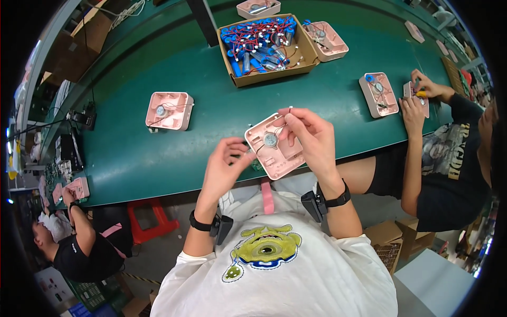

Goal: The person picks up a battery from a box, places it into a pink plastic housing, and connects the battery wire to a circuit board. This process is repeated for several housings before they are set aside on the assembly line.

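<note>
A square pink plastic housing [273, 167], open side up, is held tilted near the table's front edge. Inside it sits a round silver speaker [270, 139] with thin wires. My right hand [312, 138] reaches over the housing's right side; its thumb and index finger pinch a thin wire with a small white connector [290, 109] at the far rim. At the left rim is my left hand [226, 161], fingers curled and thumb toward them; what lies between the fingertips is too small to make out. Part of a green circuit board [257, 165] shows below the housing's left edge.
A cardboard box [274, 75] of blue cylindrical batteries with red and black leads stands behind. More pink housings lie left [170, 124], right [381, 108] and behind the box [332, 52]. A co-worker's hands [414, 113] work on a pink part at right; another person [79, 232] sits left.
</note>
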`<action>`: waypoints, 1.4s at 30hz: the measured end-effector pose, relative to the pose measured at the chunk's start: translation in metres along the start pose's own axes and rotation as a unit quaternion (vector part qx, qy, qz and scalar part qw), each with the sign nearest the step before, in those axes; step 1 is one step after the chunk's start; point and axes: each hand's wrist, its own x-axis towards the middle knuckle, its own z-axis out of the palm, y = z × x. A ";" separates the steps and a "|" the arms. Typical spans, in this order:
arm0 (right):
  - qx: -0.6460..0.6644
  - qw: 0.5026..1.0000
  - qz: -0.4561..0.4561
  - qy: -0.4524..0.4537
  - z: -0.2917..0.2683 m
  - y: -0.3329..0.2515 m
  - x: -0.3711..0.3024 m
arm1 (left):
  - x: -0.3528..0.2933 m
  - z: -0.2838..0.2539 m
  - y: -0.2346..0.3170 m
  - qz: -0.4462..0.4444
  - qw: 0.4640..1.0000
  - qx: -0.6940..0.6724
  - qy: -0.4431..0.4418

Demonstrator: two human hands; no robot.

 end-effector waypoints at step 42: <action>-0.479 0.874 -0.075 -0.040 0.020 0.029 -0.017 | 0.004 0.034 0.002 0.077 0.996 0.018 0.033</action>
